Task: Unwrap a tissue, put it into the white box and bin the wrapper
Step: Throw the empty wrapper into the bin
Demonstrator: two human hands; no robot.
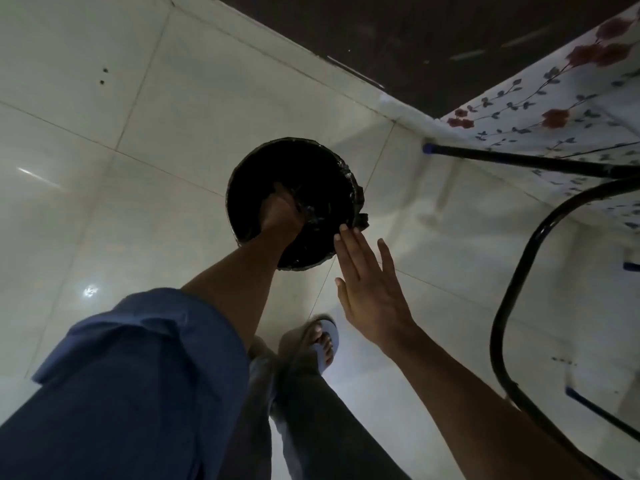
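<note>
The black-lined bin point(294, 202) stands on the tiled floor point(138, 133). Her left hand point(280, 213) reaches deep inside, grip and wrapper lost in darkness, perhaps already released. Her right hand point(367, 285) hovers flat and empty by the rim; clinging film could ride back out.

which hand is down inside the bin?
The left hand, on the blue-sleeved arm: it reaches into the black-lined bin. The right hand is open and flat outside, fingertips at the rim.
</note>
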